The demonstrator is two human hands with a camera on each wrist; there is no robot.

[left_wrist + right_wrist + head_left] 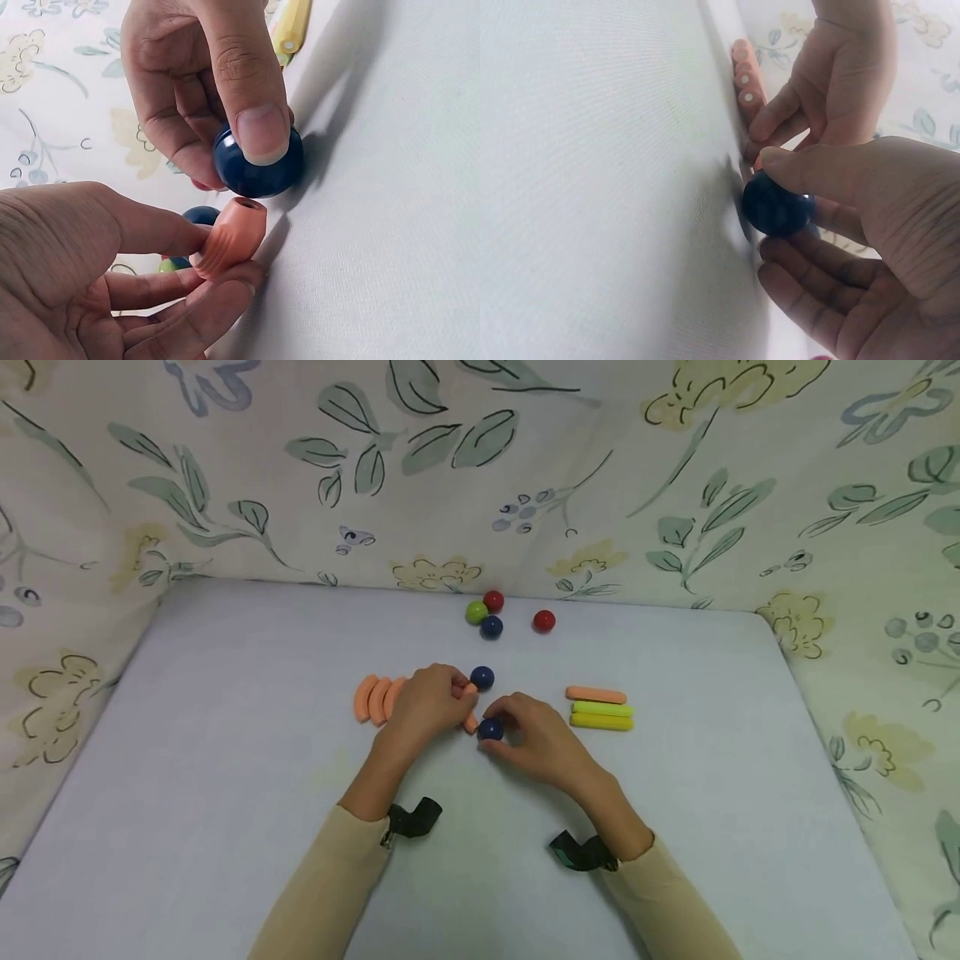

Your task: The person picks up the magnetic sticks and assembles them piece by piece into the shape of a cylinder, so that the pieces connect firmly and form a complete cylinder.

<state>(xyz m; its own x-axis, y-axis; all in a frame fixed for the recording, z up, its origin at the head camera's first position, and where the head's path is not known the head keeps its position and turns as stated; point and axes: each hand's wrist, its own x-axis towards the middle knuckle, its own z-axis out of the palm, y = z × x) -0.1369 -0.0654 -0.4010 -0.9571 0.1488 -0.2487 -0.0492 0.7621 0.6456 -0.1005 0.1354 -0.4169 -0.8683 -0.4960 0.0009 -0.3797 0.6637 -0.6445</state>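
Observation:
Between the thumb and fingers of my left hand [427, 700] is a short orange rod [236, 234], its near end showing a small dark hole in the left wrist view. My right hand [540, 739] pinches a dark blue ball [491, 730] by thumb and fingertips, low over the white table. The ball sits right at the rod's end in the left wrist view. Just beyond the rod lies a second blue ball [482, 677]. Curved orange rods [364, 697] lie side by side left of my left hand, which partly covers them.
Right of my right hand lie straight orange [596, 694], lime [602, 709] and yellow [602, 722] rods. Farther back are a green ball [476, 612], a blue ball [491, 627] and two red balls [543, 621]. Floral cloth [585, 527] borders the white table [225, 710].

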